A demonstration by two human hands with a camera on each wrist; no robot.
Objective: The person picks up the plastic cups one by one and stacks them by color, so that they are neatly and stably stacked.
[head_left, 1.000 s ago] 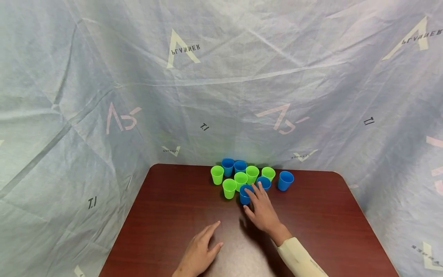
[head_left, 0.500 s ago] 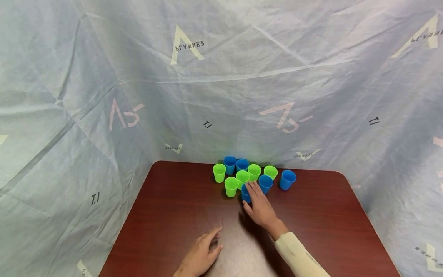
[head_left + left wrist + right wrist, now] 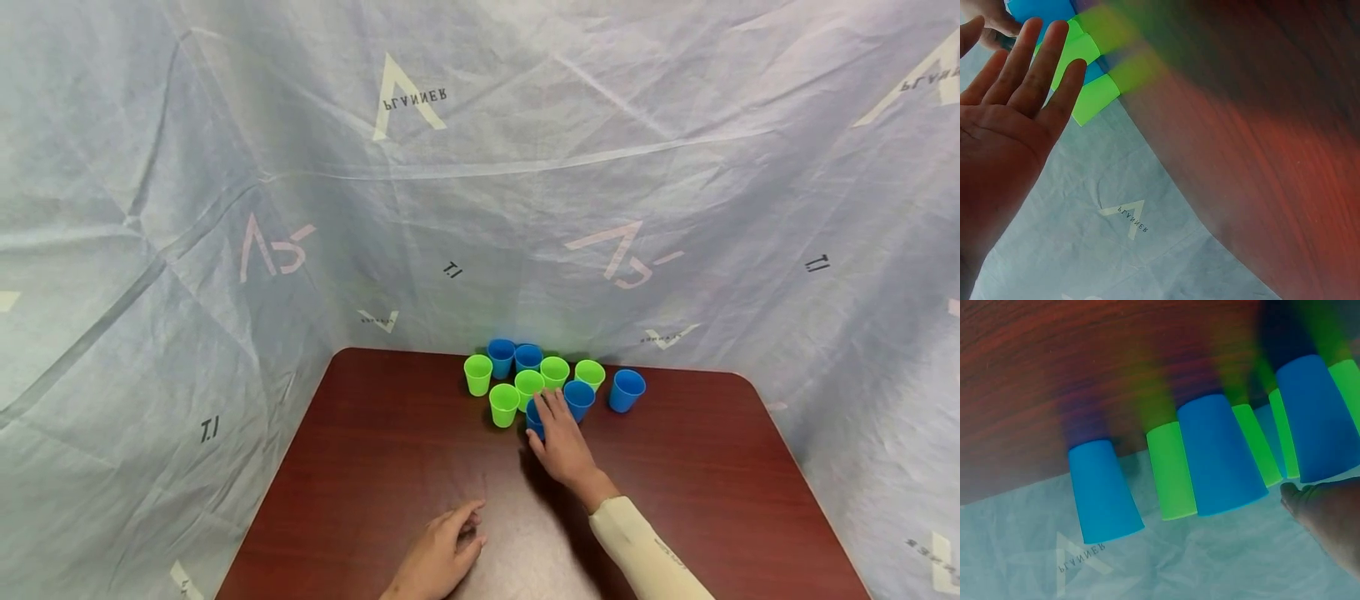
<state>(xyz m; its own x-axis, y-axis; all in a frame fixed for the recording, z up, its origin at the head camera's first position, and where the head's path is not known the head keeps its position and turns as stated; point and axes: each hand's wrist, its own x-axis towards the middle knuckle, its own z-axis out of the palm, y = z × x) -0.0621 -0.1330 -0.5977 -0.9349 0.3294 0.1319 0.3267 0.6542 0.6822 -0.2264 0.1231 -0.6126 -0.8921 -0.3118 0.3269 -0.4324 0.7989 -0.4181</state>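
Note:
Several green and blue plastic cups stand mouth up near the table's back edge. My right hand (image 3: 564, 446) holds the front blue cup (image 3: 534, 423), its fingers over the rim and thumb at the left side. The right wrist view has this hand (image 3: 1332, 512) at the rim of that blue cup (image 3: 1319, 422); its grip is partly hidden there. Left of it stands a green cup (image 3: 504, 407), and right of it another blue cup (image 3: 579, 402). My left hand (image 3: 438, 550) holds nothing, fingers loosely bent, over the near part of the table.
A lone blue cup (image 3: 627, 392) stands at the right end of the group. Behind are two blue cups, one at the back left (image 3: 501, 360). The dark red wooden table (image 3: 360, 467) meets a grey printed cloth (image 3: 480, 208) at its back and sides.
My right hand has moved slightly left and closed in on the front blue cup. The left hand's fingers have curled a little more. The view has shifted slightly.

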